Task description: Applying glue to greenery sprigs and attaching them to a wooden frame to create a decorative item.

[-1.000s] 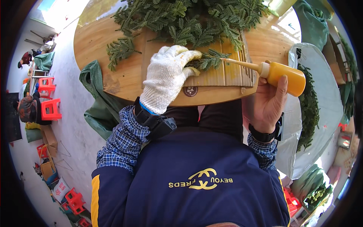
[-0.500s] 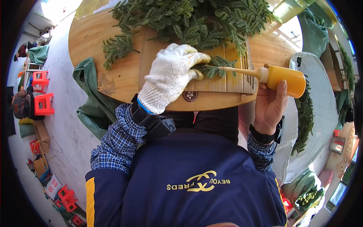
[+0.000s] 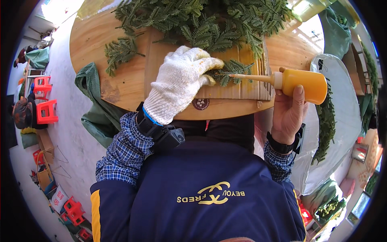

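My left hand (image 3: pixel 177 80), in a white knit glove with yellowish stains, pinches the stem end of a small green fir sprig (image 3: pixel 231 72) between thumb and fingers. The sprig lies over a flat piece of cardboard (image 3: pixel 242 92) on the round wooden table. Bare, my right hand (image 3: pixel 291 111) is wrapped round a yellow squeeze bottle (image 3: pixel 305 85), tilted on its side. Its long tapered nozzle (image 3: pixel 254 77) points left, and the tip reaches over the sprig's needles. Whether the tip touches them I cannot tell.
A heap of fir branches (image 3: pixel 209 24) covers the table's far side, and a loose sprig (image 3: pixel 121 52) lies left of the cardboard. Green cloth (image 3: pixel 94 105) hangs over the left edge. To the right, a white plastic sack (image 3: pixel 342 113) holds more greenery. Red stools (image 3: pixel 47 111) stand at far left.
The view has shifted slightly. The nozzle tip has moved a little down relative to the sprig. Both hands keep their holds.
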Tool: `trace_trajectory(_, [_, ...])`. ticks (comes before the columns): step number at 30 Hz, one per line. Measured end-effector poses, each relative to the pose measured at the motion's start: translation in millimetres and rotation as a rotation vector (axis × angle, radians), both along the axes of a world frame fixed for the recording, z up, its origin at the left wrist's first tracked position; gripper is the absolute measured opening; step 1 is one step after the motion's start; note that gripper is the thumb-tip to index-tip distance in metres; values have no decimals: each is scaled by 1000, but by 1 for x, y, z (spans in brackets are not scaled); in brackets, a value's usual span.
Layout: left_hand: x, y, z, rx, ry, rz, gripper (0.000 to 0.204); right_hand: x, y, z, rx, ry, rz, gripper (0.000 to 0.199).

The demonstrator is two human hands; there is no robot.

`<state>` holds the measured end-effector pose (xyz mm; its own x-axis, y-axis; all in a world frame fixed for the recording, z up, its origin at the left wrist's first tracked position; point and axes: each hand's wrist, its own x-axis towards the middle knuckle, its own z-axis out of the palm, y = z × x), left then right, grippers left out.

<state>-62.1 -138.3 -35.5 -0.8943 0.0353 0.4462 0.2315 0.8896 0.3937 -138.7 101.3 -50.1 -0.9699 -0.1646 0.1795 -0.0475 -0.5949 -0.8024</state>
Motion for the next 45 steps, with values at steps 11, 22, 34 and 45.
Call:
trace_trajectory(11, [-1,0,0,31,-20,-6,37,-7,17,1,16,16,-30,40])
trace_trajectory(22, [-1,3,5,76,-59,-5,35,-19,35,1,50,56,-88,36])
trace_trajectory(34, [0,3,7,69,-71,5,33,-35,47,-7,47,48,-235,34])
trace_trajectory(45, [15,9,12,86,83,12,25,-5,38,-7,-507,-151,3,42])
